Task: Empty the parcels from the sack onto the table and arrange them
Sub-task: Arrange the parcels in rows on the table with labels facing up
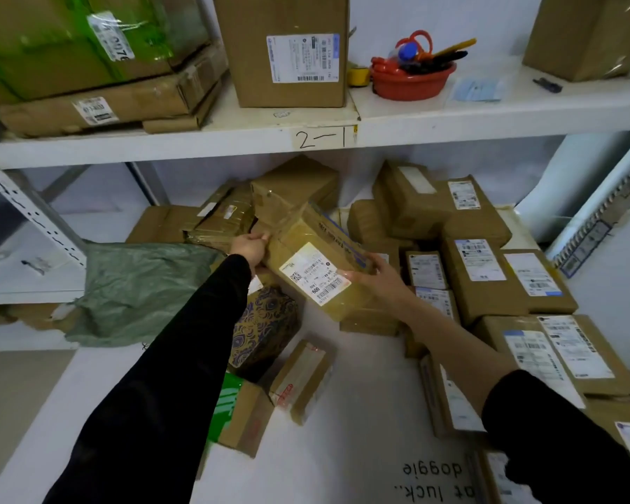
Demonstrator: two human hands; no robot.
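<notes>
1. The parcel (317, 263) is a brown carton wrapped in clear tape. It is held in both hands above the heap of boxes at the middle of the table (342, 423), just below the shelf edge.
2. Its white shipping label faces up toward the camera, with a QR code, barcodes and large digits that look like "600". The finer print is too small to read. A blue-printed strip runs along its far right side.
3. Its long axis lies on a diagonal, from the far left down to the near right, and the carton is tilted so the labelled face shows.
4. The left hand (250, 247) grips the far left corner, fingers curled round the edge and thumb on top.
5. The right hand (375, 278) holds the near right end. The thumb presses on the label's corner and the fingers wrap along the side; their tips are hidden.
6. The green woven sack (135, 289) lies slumped at the table's left edge, beside the left sleeve.
7. The shelf edge (321, 138) carries a handwritten tag, "2—1".
8. The table bears upside-down lettering, of which "doggie" and "luck..." are legible.
9. Labelled cartons (481, 271) crowd the right of the table. A patterned purple parcel (266, 329) and a small box (301, 380) with red print lie nearer the middle.
</notes>
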